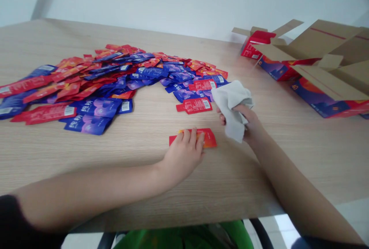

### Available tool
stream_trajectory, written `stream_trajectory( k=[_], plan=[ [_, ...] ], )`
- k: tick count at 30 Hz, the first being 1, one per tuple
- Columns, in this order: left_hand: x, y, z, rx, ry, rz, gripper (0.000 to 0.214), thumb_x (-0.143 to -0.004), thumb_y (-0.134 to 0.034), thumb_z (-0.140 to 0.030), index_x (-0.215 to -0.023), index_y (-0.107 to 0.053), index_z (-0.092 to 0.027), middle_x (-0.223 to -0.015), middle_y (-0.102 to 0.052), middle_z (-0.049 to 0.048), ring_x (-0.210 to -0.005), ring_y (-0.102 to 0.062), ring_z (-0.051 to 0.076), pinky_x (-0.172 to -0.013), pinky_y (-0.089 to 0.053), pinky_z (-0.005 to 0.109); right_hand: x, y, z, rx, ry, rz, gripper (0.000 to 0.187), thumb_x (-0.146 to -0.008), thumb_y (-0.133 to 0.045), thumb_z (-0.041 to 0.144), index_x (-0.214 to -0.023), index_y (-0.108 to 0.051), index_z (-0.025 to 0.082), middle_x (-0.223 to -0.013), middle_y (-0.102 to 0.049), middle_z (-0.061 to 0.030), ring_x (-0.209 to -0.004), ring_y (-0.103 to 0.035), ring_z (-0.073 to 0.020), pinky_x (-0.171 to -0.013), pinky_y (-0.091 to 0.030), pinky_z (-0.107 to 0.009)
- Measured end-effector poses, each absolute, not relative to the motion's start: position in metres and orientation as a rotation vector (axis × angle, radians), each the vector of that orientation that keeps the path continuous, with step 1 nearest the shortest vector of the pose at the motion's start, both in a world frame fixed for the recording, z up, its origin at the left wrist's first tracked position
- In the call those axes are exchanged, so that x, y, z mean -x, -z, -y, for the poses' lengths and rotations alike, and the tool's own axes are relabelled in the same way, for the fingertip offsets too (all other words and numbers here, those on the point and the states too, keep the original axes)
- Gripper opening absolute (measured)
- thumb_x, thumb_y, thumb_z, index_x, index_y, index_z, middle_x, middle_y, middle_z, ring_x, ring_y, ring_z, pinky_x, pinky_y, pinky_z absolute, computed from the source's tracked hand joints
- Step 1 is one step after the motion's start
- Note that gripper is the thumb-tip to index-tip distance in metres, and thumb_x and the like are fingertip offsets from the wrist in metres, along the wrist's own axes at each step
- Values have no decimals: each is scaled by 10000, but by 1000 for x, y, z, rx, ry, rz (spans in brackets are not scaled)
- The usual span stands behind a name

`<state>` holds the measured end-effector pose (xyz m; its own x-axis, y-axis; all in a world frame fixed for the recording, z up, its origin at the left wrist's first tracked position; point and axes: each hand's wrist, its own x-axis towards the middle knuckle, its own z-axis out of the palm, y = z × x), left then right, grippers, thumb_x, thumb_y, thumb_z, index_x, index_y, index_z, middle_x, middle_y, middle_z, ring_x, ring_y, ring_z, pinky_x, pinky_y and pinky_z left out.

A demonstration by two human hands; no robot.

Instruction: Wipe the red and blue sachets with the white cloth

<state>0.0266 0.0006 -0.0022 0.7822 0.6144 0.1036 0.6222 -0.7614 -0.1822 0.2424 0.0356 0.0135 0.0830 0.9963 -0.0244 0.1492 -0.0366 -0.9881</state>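
Observation:
A red and orange pouch (210,138) lies flat on the table near its front. My left hand (186,149) is over it, with curled fingers pressing on the pouch and covering its middle. To the right, my right hand (250,124) grips a crumpled white cloth (235,101), raised above the tabletop, with part of it hanging down. Just left of the cloth lies a red spouted pouch (196,106) with a barcode label, beside several blue and red pouches.
A large heap of red and blue pouches (115,72) arcs across the wooden table (144,199). At the right stand open cardboard boxes: a small red one (250,49), a blue and red one (276,68) and a larger one (319,97), flaps spread. A pale wall (173,2) rises behind.

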Motion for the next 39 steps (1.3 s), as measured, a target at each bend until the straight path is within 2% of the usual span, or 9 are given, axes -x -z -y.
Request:
stream_trajectory(
  k=[6,12,17,24,26,28,32,35,39],
  plan=[
    [-26,-1,0,2817,100,1035,472,-955,-462,-309,-1352,-511,-60,-1330,-562,212,-1124,-560,315,-861,-503,405,-200,2,-29,1492,-850,1438,345,-706,-639,260,-1045,-694,227,-1121,-723,-38,-1097,-629,-256,-1022,-441,-421],
    [-22,1,-7,2776,56,1056,434,-936,-506,-253,-1347,-516,-115,-1352,-548,213,-1100,-583,342,-787,-542,428,-216,-3,-34,1453,-777,1532,337,-760,-624,276,-1088,-674,219,-1138,-715,-46,-1113,-624,-251,-1010,-442,-410],
    [-21,-2,-14,2774,20,953,356,-944,-459,-128,-1283,-552,-76,-1266,-608,209,-1041,-622,302,-756,-567,386,-258,-10,-35,1563,-192,1605,470,-778,-617,289,-1240,-578,208,-1162,-680,-101,-1061,-634,-271,-961,-465,-442],
    [-19,-5,-17,2787,84,976,342,-933,-515,-134,-1269,-573,-155,-1223,-644,163,-1014,-650,284,-727,-592,370,-289,-8,-23,2295,-238,2114,830,-716,-612,707,-1400,-505,251,-1415,-458,-222,-1300,-399,-498,-970,-337,-695],
    [-18,-8,-20,2797,179,910,313,-931,-528,-138,-1234,-600,-161,-1222,-651,155,-1059,-642,294,-772,-592,394,-286,-15,-22,2171,-118,2065,734,-764,-547,722,-1326,-582,251,-1441,-429,-201,-1346,-342,-483,-1010,-280,-706],
    [-16,-12,-25,2784,358,758,270,-938,-522,-147,-1184,-634,-152,-1250,-646,137,-1134,-613,312,-880,-563,447,-276,-24,-22,1926,-28,1888,586,-860,-453,660,-1176,-672,218,-1342,-514,-177,-1291,-434,-405,-1029,-322,-635],
    [-11,-23,-33,2732,734,376,313,-964,-482,-159,-1249,-612,-155,-1388,-569,86,-1307,-492,318,-1088,-418,501,-249,-35,-21,1521,-782,1740,459,-937,-407,541,-986,-708,197,-939,-683,-82,-923,-635,-230,-855,-504,-400],
    [-10,-25,-34,2779,799,25,328,-982,-459,-186,-1276,-602,-167,-1444,-518,47,-1373,-427,261,-1164,-341,443,-232,-29,-17,1210,-1406,1713,379,-919,-493,512,-971,-718,211,-929,-713,-47,-913,-644,-194,-836,-508,-334],
    [-9,-19,-36,2804,756,-207,328,-994,-438,-210,-1266,-615,-161,-1443,-513,34,-1387,-413,213,-1204,-277,391,-220,-10,-17,1048,-1777,1561,226,-847,-651,410,-868,-722,196,-848,-723,-15,-766,-641,-143,-690,-509,-258]
  ],
)
